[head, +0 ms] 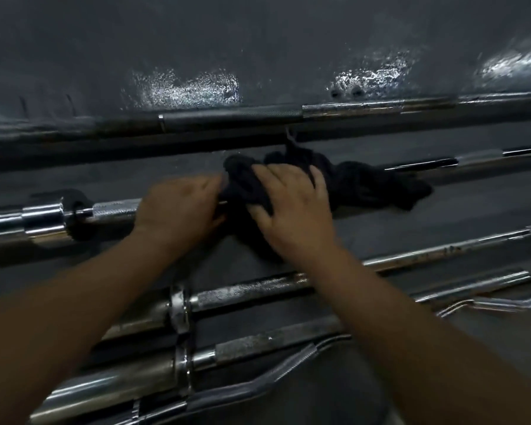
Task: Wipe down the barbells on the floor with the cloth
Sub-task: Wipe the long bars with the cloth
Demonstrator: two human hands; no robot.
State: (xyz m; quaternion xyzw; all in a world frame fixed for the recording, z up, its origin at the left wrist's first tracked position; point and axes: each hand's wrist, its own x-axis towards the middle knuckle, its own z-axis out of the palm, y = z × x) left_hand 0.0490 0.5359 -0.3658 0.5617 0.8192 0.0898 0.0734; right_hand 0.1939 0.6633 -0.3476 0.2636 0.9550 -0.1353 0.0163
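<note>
Several chrome barbells lie side by side on the dark floor. A black cloth is bunched over the shaft of the second barbell from the far side. My left hand grips that shaft just left of the cloth, fingers curled round it. My right hand lies on the cloth, its fingers bent over the bunched fabric and the bar beneath. The cloth hides the bar's middle section; the shaft shows again at the right.
A dark-shafted barbell lies beyond, along a wet, shiny patch of floor. Nearer to me lie two more straight bars and a curl bar. Bare rubber floor shows between the bars.
</note>
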